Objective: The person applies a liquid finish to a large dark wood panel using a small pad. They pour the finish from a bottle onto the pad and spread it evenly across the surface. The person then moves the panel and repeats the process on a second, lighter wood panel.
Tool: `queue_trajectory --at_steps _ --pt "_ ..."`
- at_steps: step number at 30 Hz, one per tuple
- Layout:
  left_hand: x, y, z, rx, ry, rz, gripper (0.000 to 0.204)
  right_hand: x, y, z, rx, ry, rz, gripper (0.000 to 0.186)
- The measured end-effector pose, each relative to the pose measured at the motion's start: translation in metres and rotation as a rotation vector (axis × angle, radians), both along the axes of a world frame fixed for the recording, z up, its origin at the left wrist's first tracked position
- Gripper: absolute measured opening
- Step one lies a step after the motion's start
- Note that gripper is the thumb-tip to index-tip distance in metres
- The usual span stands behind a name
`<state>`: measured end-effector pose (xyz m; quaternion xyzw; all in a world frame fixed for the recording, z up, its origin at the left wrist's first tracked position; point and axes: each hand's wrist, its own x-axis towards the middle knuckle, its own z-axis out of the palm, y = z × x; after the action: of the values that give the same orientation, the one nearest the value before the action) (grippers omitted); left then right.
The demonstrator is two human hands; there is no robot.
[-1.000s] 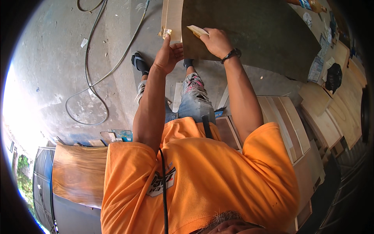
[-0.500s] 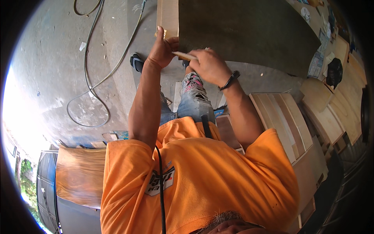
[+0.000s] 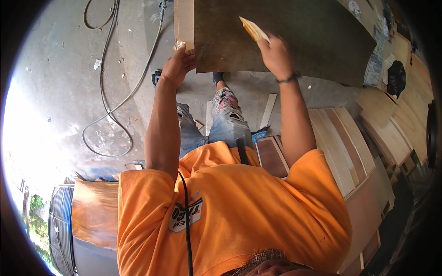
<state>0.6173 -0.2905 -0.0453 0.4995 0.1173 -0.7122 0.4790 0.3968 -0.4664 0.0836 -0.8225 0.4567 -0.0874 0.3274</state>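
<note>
While R grip (image 3: 277, 54) holds 1 tool (image 3: 252, 29), nr is 1 panel (image 3: 322, 43).

You have two hands in view: one left hand (image 3: 177, 65) and one right hand (image 3: 278, 56). At the right hand, count one cream-and-yellow flat piece (image 3: 252, 28) and one dark wristband (image 3: 289, 78). Ahead of you, count one large dark panel (image 3: 294, 34) and one pale board strip (image 3: 184, 23) along its left edge. Below these, count two narrow pale slats (image 3: 268, 111). Your grey hose (image 3: 105, 69) forms two loops; separate lengths cannot be told. Count one orange shirt (image 3: 262, 198), one black cord (image 3: 188, 230), one wood-grained panel (image 3: 95, 214) and one black bag (image 3: 396, 79). The stacked boards (image 3: 340, 142) overlap too much for you to count.
</note>
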Motion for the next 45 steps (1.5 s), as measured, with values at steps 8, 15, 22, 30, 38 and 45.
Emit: queue_trajectory --at_steps 8,15,22,30,38,45 --pt "-0.008 0.044 0.0 0.017 -0.031 0.147 0.018 0.034 0.008 -0.08 -0.224 0.111 0.169 0.012" --pt "0.003 0.055 -0.023 0.061 -0.048 0.173 0.016 0.088 0.019 -0.091 0.085 0.481 -0.177 0.029" --pt "0.013 0.057 -0.04 0.095 -0.028 0.115 0.018 0.176 0.036 -0.117 0.003 0.35 -0.226 0.03" --pt "0.011 0.056 -0.049 0.108 -0.028 0.119 0.021 0.199 0.038 -0.123 -0.047 0.272 -0.072 0.026" --pt "0.015 0.061 -0.057 0.02 -0.044 0.083 0.019 0.112 -0.023 -0.108 -0.307 0.417 0.654 0.021" --pt "0.009 0.057 -0.056 0.041 -0.067 0.08 0.019 0.008 -0.038 -0.1 -0.233 0.436 0.632 0.028"
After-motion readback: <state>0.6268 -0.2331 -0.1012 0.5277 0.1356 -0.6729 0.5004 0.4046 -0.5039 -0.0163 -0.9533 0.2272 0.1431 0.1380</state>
